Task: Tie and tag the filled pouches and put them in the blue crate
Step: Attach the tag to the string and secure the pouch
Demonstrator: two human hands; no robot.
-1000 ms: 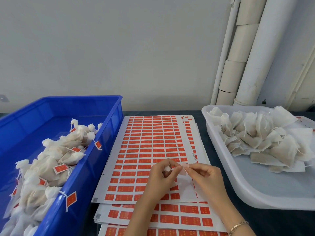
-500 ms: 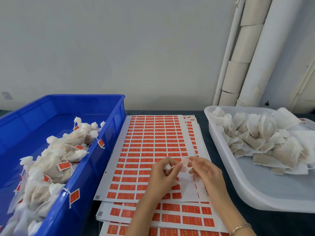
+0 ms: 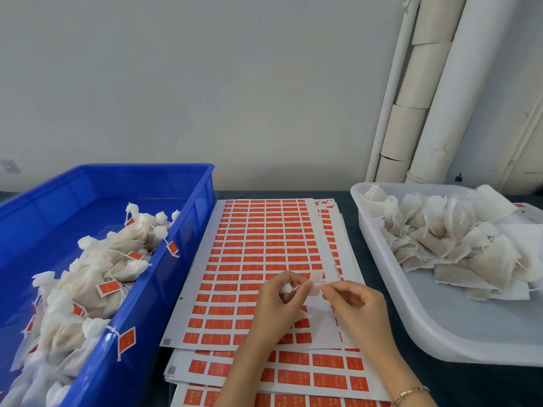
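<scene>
Pouch (image 3: 286,287), just one, inside curled left fingers (image 3: 276,282); one tag (image 3: 317,284) in right fingers' (image 3: 342,287) pinch.

Left hand (image 3: 276,305): pouch (image 3: 285,288); right hand (image 3: 357,306): tag (image 3: 317,284)

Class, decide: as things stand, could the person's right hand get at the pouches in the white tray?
Probably yes: the pouches lie in an open-topped white tray beside the right hand, with nothing between. That hand pinches a tag now, so it should let go first.
</scene>
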